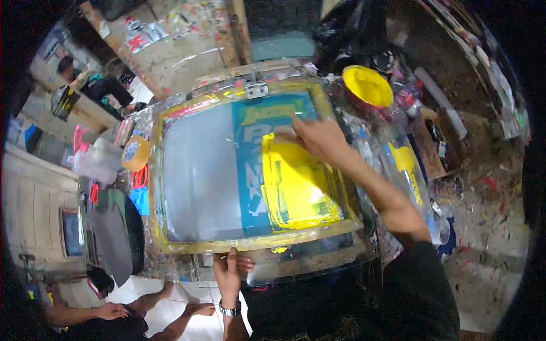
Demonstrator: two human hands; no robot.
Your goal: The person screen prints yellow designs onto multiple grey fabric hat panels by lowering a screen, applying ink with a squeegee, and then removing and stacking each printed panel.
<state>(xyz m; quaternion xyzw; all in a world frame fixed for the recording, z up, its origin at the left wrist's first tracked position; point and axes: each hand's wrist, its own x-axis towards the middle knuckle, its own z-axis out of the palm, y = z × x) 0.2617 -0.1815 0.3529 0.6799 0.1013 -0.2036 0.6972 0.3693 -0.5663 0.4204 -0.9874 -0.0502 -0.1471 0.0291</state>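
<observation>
A screen-printing frame (199, 245) lies on the cluttered worktable, with a grey mesh area (198, 165) on the left and a teal stencil (250, 176) with pale lettering on the right. Thick yellow ink (298, 190) covers much of the stencil's right part. My right hand (313, 136) is closed over the upper part of the ink, on something brownish that its fingers and blur mostly hide. My left hand (230, 267) grips the frame's near edge from below.
A yellow bowl (367, 86) stands back right, near bottles (406, 96). A plastic sheet (406, 173) with yellow smears lies right. Tape (135, 153), red-handled scissors (139, 177) and containers (96, 165) crowd the left. One person (94, 85) sits upper left, another (111, 311) lower left.
</observation>
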